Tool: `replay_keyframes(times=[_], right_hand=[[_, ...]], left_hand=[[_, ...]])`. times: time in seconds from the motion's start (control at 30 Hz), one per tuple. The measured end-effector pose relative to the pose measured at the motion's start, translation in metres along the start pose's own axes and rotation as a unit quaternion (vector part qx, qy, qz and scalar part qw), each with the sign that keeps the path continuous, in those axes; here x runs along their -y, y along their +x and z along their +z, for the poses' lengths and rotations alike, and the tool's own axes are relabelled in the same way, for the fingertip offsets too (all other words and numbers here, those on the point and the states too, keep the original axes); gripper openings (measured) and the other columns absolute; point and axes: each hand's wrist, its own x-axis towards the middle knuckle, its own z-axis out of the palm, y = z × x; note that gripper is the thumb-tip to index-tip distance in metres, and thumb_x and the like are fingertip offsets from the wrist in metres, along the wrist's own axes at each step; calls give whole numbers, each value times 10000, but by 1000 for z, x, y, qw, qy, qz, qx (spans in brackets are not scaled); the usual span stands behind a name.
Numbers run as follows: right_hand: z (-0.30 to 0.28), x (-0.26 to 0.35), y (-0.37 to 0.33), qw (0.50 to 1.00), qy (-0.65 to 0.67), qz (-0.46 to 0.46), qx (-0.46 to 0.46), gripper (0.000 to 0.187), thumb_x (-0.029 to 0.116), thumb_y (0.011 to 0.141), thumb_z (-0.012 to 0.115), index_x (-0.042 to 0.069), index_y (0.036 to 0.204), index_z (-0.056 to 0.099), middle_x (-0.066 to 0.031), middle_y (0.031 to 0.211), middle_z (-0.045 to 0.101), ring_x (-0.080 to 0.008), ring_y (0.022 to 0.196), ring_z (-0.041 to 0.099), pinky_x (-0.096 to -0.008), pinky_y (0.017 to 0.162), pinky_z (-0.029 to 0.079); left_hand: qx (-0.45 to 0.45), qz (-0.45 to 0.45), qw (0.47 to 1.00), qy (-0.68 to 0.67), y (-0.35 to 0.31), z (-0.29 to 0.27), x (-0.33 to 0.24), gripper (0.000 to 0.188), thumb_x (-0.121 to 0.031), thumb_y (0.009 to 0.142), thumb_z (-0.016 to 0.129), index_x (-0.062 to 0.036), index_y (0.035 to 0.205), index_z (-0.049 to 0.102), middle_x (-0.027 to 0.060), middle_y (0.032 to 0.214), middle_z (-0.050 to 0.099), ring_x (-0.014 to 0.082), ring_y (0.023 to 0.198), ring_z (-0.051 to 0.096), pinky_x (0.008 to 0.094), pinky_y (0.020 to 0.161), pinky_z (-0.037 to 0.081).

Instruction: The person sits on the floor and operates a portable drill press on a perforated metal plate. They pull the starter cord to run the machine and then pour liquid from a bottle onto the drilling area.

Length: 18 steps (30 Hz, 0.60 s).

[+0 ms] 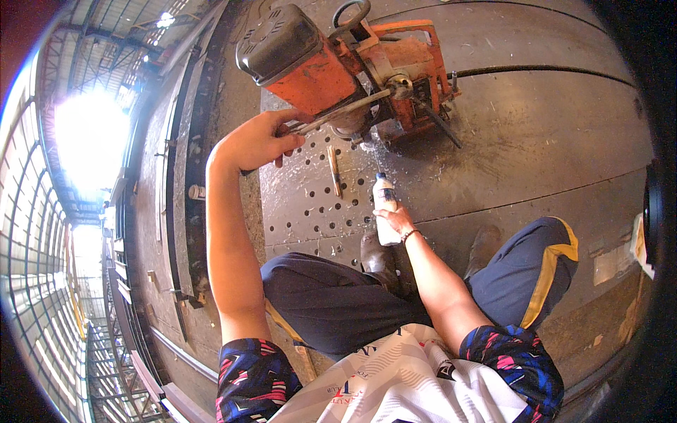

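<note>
Workshop hall, daylight through a glazed wall far to the left of the drill; long steel beams and rails run beside it.

Steel plate (536,134): large, dark, lying flat under the drill, serving as floor for the seated person.

Drill (338,63): orange body, black motor cap, standing on the plate; its spindle meets the plate just below the body, with pale swarf and wet patches around that spot.

Holes (310,204): several rows already bored through the plate, below and left of the drill. Judged part-finished: the plate to the right of the drill shows no holes.

Handle (338,113): thin metal feed lever running out leftward from the drill.

Left hand (257,141): closed around the handle's outer end, left of the drill.

Bottle (384,211): small, clear plastic with a white label, below the drill, neck aimed up toward the spindle.

Right hand (398,218): wrapped around the bottle's lower part; a cord on the wrist.

Stick (334,169): thin, wooden-looking, lying on the holes between the two hands, touched by neither.

Boots (374,254): resting on the plate, below the bottle.
</note>
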Motion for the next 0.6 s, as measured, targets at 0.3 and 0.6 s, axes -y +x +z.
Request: replay_keyframes(times=[0.3, 0.6], right_hand=[[-1, -1, -3, 1000, -5, -1, -4, 371, 233, 678, 864, 62, 963, 699, -79, 878, 732, -198, 744, 702, -363, 701, 567], [0, -2, -1, 1000, -17, -11, -2, 408, 244, 682, 878, 57, 992, 691, -74, 900, 733, -198, 775, 700, -357, 727, 561]], left_hand=[[-1, 3, 1000, -1, 1, 1, 7, 472, -220, 930, 648, -90, 1373, 550, 47, 779, 650, 118, 672, 599, 287, 575, 504], [-12, 13, 999, -46, 1, 4, 9, 483, -197, 905, 669, -29, 1344, 557, 83, 784, 670, 148, 598, 620, 307, 586, 523]])
